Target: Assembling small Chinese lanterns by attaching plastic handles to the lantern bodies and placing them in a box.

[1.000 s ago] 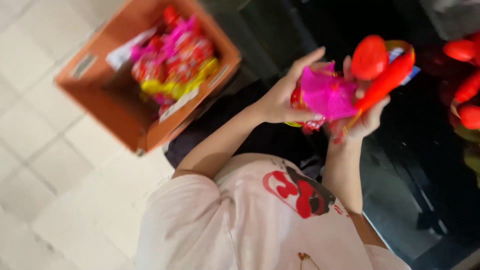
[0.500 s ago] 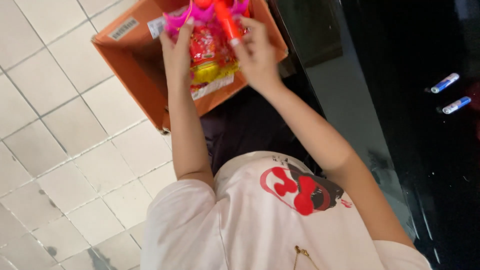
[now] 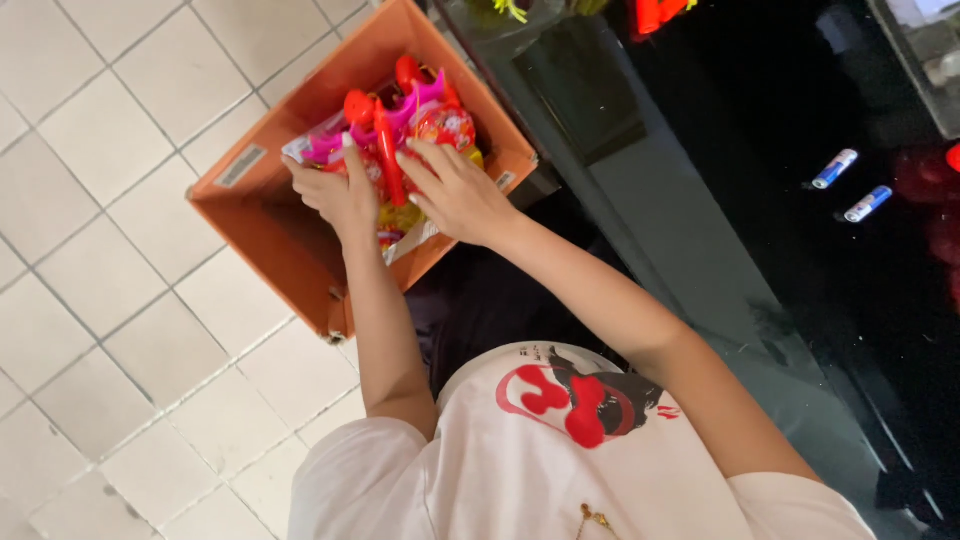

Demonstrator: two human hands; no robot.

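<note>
An orange cardboard box point(image 3: 262, 235) stands on the tiled floor, full of bright toy packets point(image 3: 440, 122) in pink, red and yellow. Both my arms reach down into it. My left hand point(image 3: 338, 192) grips a pink and red toy packet point(image 3: 385, 160) at its left side, low in the box. My right hand point(image 3: 456, 192) lies flat on the packets beside it, fingers spread, touching the same packet's right side. My white shirt with a red and black print fills the bottom of the view.
A black glossy counter point(image 3: 800, 280) runs along the right, close to the box. Two small blue and white cylinders point(image 3: 850, 186) lie on it. Red toys point(image 3: 658, 12) show at the top edge. White floor tiles point(image 3: 110, 300) spread out to the left.
My hands carried the pink and red toy packet from over the black counter leftward to the box, then lowered it in among the other packets. My right hand has opened flat.
</note>
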